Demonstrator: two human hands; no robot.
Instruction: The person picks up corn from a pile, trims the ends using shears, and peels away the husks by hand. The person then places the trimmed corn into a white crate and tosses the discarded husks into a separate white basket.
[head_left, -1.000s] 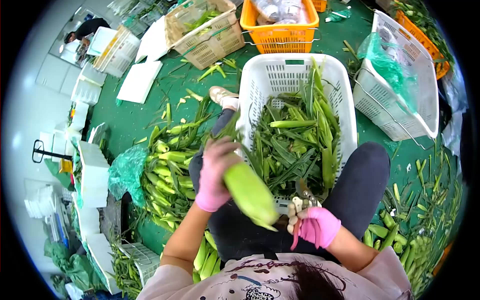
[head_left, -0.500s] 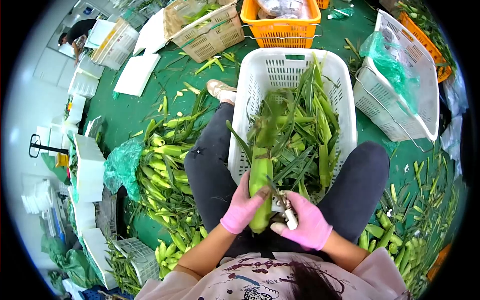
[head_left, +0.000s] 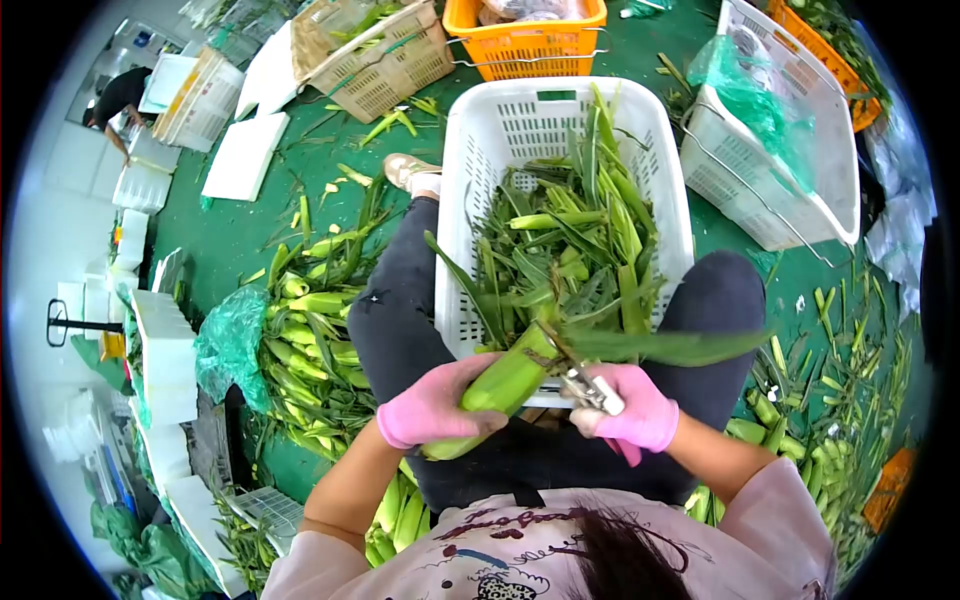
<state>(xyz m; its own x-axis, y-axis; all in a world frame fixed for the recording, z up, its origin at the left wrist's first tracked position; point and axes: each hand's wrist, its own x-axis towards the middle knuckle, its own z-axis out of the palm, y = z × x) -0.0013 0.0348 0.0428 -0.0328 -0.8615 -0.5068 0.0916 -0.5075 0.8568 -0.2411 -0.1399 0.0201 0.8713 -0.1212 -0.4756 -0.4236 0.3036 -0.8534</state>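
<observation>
An ear of corn in its green husk [head_left: 500,392] lies slantwise over my lap, its leafy end toward the crate. My left hand [head_left: 440,405], in a pink glove, is wrapped round its lower part. My right hand [head_left: 630,405], also gloved in pink, holds a small cutting tool with a white handle [head_left: 600,394]; the blade is at the ear's upper end. A long green leaf [head_left: 680,347] stretches right from there, blurred. Between my knees stands a white crate [head_left: 458,200] with husks and leaves [head_left: 575,250] inside.
Husked-in corn [head_left: 300,340] is piled on the floor at the left, with more [head_left: 820,470] at the lower right. Beyond stand a beige crate [head_left: 390,75], an orange crate [head_left: 525,50] and another white crate [head_left: 750,190]. Another person [head_left: 125,100] bends over at the far left.
The corn has tilted from nearly upright to slanting, its top now farther right. My left hand has moved left with it. The tool has come to its upper end, and the view has shifted slightly.
</observation>
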